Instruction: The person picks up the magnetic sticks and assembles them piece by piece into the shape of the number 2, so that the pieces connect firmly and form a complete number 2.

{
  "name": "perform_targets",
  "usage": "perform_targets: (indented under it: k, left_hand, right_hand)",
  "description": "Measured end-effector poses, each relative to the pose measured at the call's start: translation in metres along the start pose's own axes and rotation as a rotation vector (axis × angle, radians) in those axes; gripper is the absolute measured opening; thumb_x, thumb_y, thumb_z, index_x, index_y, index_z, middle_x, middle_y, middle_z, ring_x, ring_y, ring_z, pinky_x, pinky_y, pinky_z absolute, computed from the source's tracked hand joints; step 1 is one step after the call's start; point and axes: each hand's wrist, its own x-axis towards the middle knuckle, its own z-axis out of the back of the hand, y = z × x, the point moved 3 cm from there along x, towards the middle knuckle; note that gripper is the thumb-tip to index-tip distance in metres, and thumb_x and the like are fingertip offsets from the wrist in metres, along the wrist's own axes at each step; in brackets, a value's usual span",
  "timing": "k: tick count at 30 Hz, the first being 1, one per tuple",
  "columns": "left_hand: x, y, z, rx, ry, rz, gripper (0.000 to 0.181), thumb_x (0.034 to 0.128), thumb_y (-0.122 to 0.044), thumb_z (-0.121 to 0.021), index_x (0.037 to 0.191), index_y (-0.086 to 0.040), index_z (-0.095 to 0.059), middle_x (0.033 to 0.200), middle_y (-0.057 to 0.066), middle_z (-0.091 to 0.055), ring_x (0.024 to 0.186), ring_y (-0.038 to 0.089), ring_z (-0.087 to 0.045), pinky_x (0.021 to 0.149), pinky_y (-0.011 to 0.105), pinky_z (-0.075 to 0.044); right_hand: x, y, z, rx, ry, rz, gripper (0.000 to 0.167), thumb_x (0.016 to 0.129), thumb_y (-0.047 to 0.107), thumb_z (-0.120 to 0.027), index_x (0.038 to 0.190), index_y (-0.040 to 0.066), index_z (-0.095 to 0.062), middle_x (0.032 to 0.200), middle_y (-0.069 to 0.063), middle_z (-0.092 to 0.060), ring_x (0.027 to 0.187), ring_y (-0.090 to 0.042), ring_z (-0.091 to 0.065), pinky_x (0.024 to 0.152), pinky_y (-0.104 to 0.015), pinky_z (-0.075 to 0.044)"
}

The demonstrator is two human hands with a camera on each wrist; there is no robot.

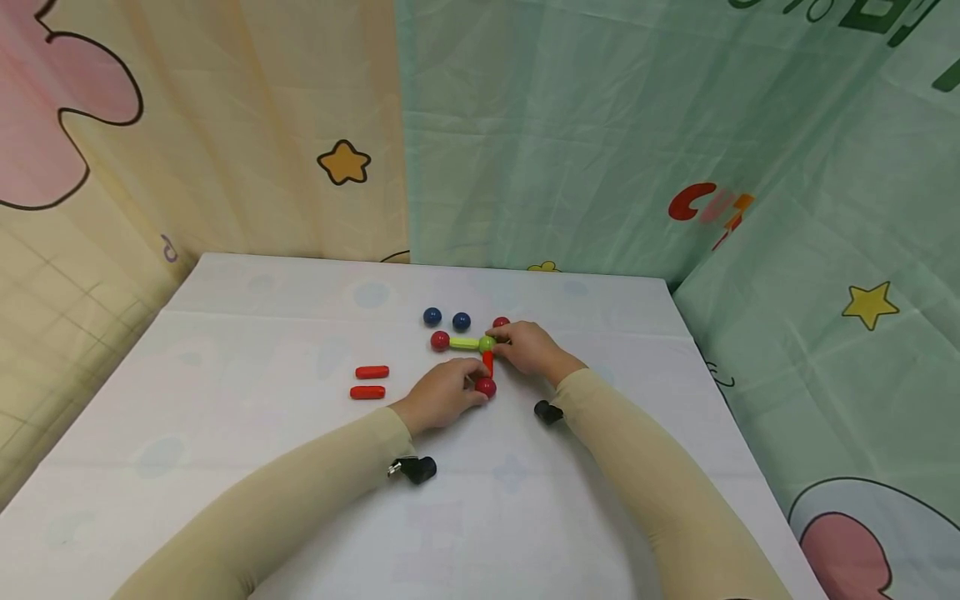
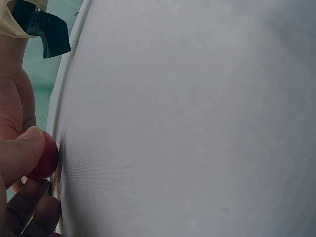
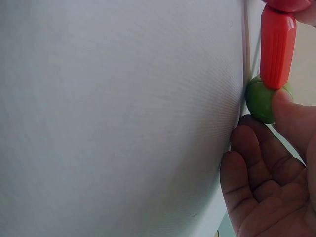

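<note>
The left hand [image 1: 444, 393] pinches a red ball [image 1: 486, 387] at the near end of a red stick [image 1: 488, 363]; in the left wrist view its thumb lies on the red ball [image 2: 45, 157]. The stick's far end meets a green ball [image 1: 487, 344], which the right hand [image 1: 529, 348] grips. In the right wrist view the thumb presses the green ball [image 3: 261, 100] beside the red stick [image 3: 277, 47]. A yellow-green stick [image 1: 464, 343] runs left from the green ball to another red ball [image 1: 440, 341].
Two blue balls [image 1: 432, 317] [image 1: 461, 322] lie beyond the joined pieces. A red ball [image 1: 501, 322] shows just past the right hand's fingers. Two loose red sticks [image 1: 372, 372] [image 1: 367, 392] lie to the left on the white table [image 1: 262, 350].
</note>
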Motion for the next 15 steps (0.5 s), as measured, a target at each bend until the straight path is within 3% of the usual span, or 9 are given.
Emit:
perform_targets:
  k: [15]
  left_hand:
    - [0.0021,-0.0024,-0.0016,0.021,0.004,-0.006,0.031,0.0955,-0.024,-0.080,0.122,-0.017,-0.066,0.109,-0.002,-0.068,0.104,0.018,-0.061,0.098,0.037,-0.054]
  right_hand:
    - [0.0013,-0.0009,-0.0008,-0.002,0.000,-0.006,0.043,0.105,0.025,-0.065,0.148,0.022,-0.062,0.142,-0.005,-0.068,0.134,-0.031,-0.058,0.119,-0.050,-0.044]
